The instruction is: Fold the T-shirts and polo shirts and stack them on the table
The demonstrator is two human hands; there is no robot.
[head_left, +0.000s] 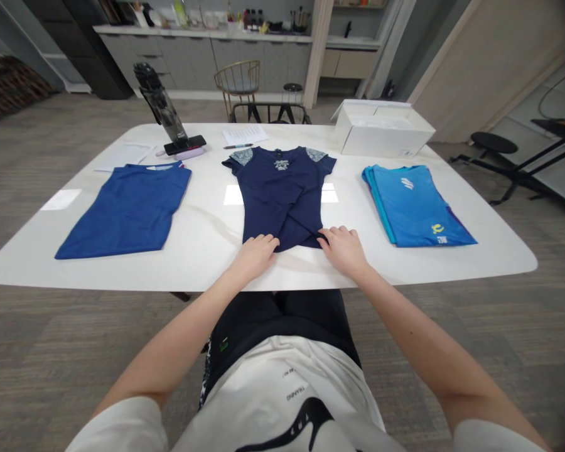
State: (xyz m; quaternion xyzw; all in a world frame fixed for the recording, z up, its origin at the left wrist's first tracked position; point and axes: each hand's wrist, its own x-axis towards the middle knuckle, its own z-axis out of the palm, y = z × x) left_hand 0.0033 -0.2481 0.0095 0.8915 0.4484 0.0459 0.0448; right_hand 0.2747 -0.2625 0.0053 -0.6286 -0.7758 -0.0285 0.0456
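A dark navy T-shirt (282, 194) with patterned shoulders and a small pale print lies flat on the white table, collar away from me. Its lower part is creased, and the hem is uneven. My left hand (258, 252) has its fingers closed on the hem's left part. At the hem's right corner, my right hand (343, 248) pinches the cloth between thumb and fingers. To the left lies a folded royal-blue garment (127, 210). On the right are folded bright-blue garments (419, 204) with white and yellow prints, stacked with a teal one.
The white table (207, 263) has rounded corners. At its back stand an open white box (381, 132) and a black handheld vacuum (167, 113). Papers (245, 134) and a pen (238, 146) lie near the shirt's collar. Beyond are chairs and a kitchen counter (202, 34).
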